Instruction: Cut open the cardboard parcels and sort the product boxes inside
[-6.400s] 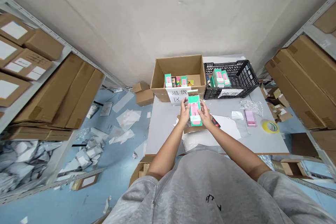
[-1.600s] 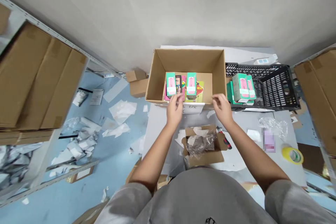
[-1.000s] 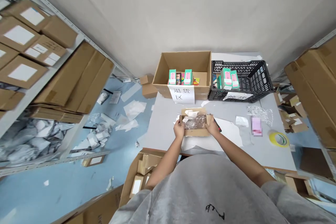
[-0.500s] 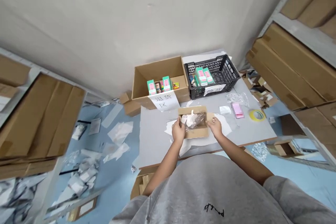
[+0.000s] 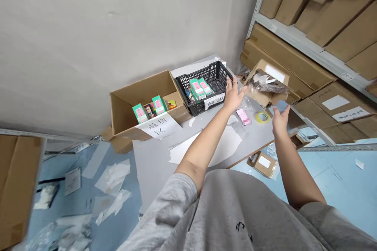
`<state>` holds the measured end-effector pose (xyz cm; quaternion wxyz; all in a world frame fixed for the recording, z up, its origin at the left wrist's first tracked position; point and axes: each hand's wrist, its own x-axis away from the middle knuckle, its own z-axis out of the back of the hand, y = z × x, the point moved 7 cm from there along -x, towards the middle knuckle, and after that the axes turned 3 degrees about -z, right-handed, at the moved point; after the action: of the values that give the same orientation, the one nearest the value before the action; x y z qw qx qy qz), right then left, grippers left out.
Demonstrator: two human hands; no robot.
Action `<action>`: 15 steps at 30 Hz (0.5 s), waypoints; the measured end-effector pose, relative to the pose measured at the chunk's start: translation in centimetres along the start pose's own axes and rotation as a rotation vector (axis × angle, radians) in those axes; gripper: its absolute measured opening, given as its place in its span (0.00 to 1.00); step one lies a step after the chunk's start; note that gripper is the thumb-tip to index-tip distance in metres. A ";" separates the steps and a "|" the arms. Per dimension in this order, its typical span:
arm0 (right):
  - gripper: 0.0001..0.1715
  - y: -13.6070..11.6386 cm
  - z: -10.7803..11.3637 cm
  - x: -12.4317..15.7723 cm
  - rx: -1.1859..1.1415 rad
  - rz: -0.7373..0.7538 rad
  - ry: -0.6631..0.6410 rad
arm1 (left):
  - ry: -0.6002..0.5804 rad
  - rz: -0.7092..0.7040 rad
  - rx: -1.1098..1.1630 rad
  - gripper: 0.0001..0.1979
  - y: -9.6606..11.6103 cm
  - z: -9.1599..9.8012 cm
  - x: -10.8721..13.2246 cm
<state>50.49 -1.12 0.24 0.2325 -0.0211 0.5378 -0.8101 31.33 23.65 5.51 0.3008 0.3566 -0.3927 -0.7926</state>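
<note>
A small open cardboard box (image 5: 255, 96) with crumpled clear plastic wrap (image 5: 266, 83) in it is tilted in the air past the table's right end. My left hand (image 5: 233, 95) reaches out by the black crate, fingers spread, just left of the box and holding nothing. My right hand (image 5: 280, 119) is below the box at its right, thumb and fingers apart, with nothing in it. Both hands look apart from the box. Near my left hand on the table lie a pink card-like item (image 5: 244, 117), partly blurred, and a roll of yellow tape (image 5: 262, 117).
A large cardboard box (image 5: 120, 125) and a black plastic crate (image 5: 193, 109) hold green-and-pink small boxes. White paper (image 5: 228, 145) lies on the grey table (image 5: 147, 160). Shelves with cartons (image 5: 338, 102) rise on the right. Paper scraps (image 5: 113, 176) litter the blue floor.
The small box has left the table and my hands, moving right into the air. Both hands have opened and stretched right. My view has turned to the right.
</note>
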 end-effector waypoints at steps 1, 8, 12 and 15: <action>0.43 0.0 -0.2 -0.1 0.016 -0.013 0.008 | 0.032 -0.026 0.005 0.37 0.1 0.4 0.3; 0.27 -4.5 -14.8 11.4 -0.036 0.224 -0.591 | 0.264 0.297 -0.230 0.24 -7.6 10.6 19.7; 0.26 -9.4 -24.2 25.0 -0.051 0.489 -1.091 | 0.527 0.668 -0.372 0.22 -11.1 18.3 35.4; 0.28 -11.8 -27.1 36.2 -0.075 0.663 -1.426 | 0.747 0.905 -0.456 0.22 -10.0 22.5 47.8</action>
<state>6.38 11.46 -8.55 0.7501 -0.3820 0.2639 -0.4709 -15.66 1.78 -8.70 0.7919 0.3347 -0.1941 -0.4724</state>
